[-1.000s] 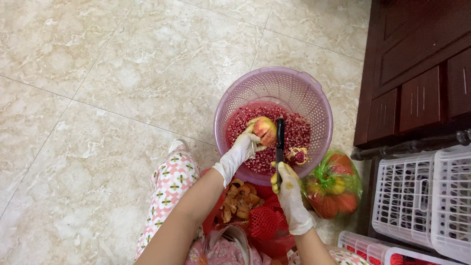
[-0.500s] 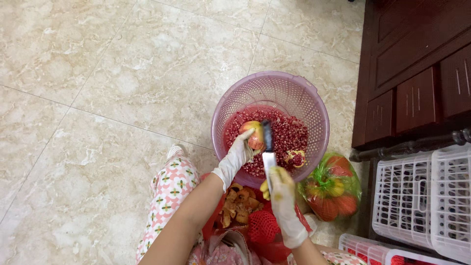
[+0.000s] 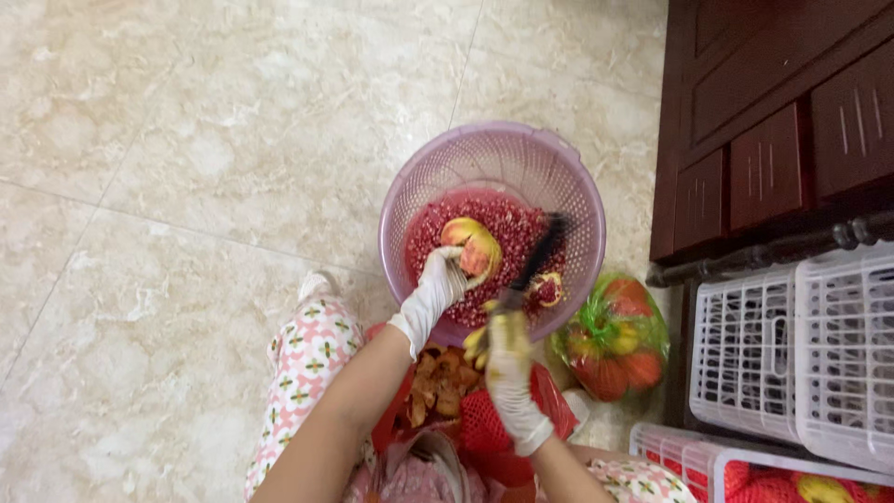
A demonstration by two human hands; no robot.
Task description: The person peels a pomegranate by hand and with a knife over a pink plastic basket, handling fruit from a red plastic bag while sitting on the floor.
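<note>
Firmly around pomegranate [image 3: 473, 248], left hand [image 3: 436, 291].

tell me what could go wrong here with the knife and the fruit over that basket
The right hand swings a blurred knife close to the left hand, which holds the pomegranate piece; a slip could cut the thin glove. The red seeds lie in a perforated purple basket on the pale tile floor, so juice may leak through and stain it. Hard knocks could also scatter seeds over the rim.
</note>
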